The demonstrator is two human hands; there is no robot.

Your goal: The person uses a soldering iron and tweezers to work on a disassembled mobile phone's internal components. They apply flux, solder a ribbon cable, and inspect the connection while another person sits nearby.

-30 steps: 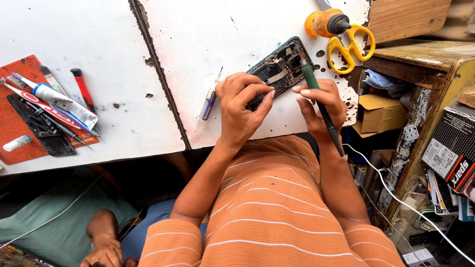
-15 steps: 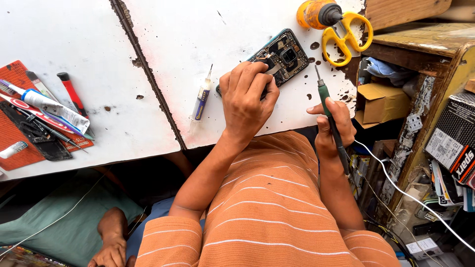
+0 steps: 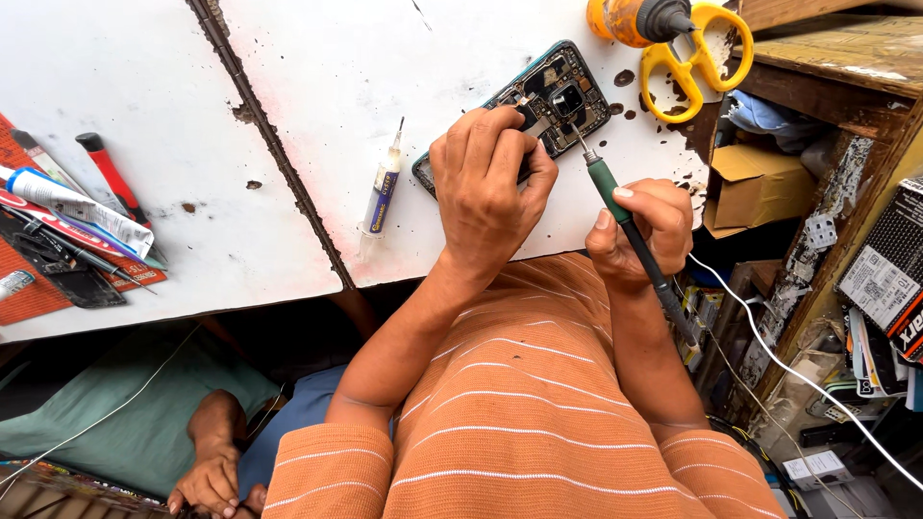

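The opened smartphone with its teal rim and bare dark circuit board (image 3: 556, 96) lies flat on the white, chipped worktop (image 3: 317, 86), near the front edge and tilted on a diagonal. The left hand (image 3: 490, 183) sits right on top of the phone's lower half, fingers curled down and pressed onto it, thumb tucked against the side — it covers that end, so only the upper part with the camera module shows. Just beside it, the right hand (image 3: 642, 234) is closed around a green-handled soldering iron (image 3: 615, 207), pinched between thumb and fingers like a pen; the metal tip reaches up and left and meets the board close to the camera module. The iron's handle runs back down past the wrist, and a white cable (image 3: 798, 375) trails off to the lower right.

Left of the phone, apart from it, lies a slim syringe with a blue label (image 3: 382, 187). Above right sit yellow-handled scissors (image 3: 687, 58) beside an orange bottle with a dark cap (image 3: 639, 19). Far left, on a red mat (image 3: 29, 298), lie a white tube (image 3: 77, 207) and a red-handled tool (image 3: 111, 173). Below the worktop, another person's hand (image 3: 212, 476) shows beside green cloth.
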